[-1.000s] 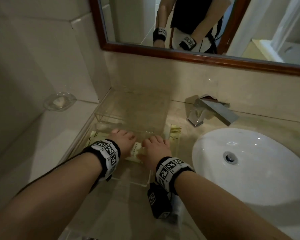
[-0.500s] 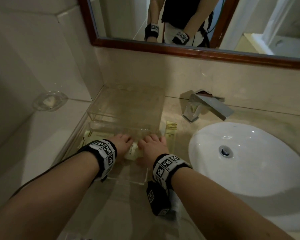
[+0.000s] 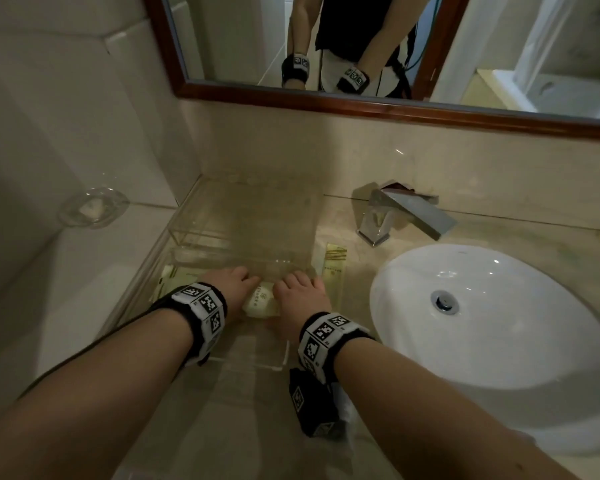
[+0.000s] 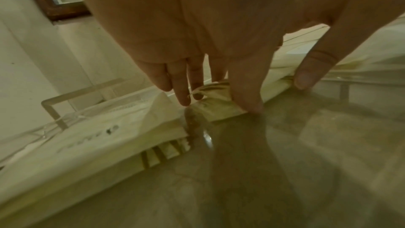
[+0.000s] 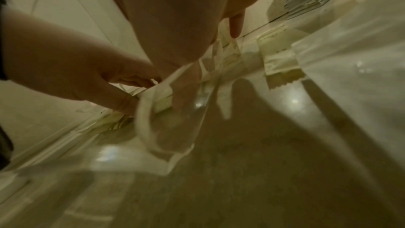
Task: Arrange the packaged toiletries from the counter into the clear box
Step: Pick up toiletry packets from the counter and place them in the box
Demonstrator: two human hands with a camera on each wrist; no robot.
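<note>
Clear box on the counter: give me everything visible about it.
The clear box looks like transparent acrylic, rectangular and open-topped. It stands on the beige counter in the corner left of the faucet. Cream packets lie at its near end, where the left hand and right hand meet.

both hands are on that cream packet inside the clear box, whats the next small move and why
Probably press the cream packet flat against the box floor, then let go. The left hand and right hand both rest on it inside the clear box, and the left wrist view shows its end crumpled under the fingertips. A striped packet lies on the counter outside, likely next.
</note>
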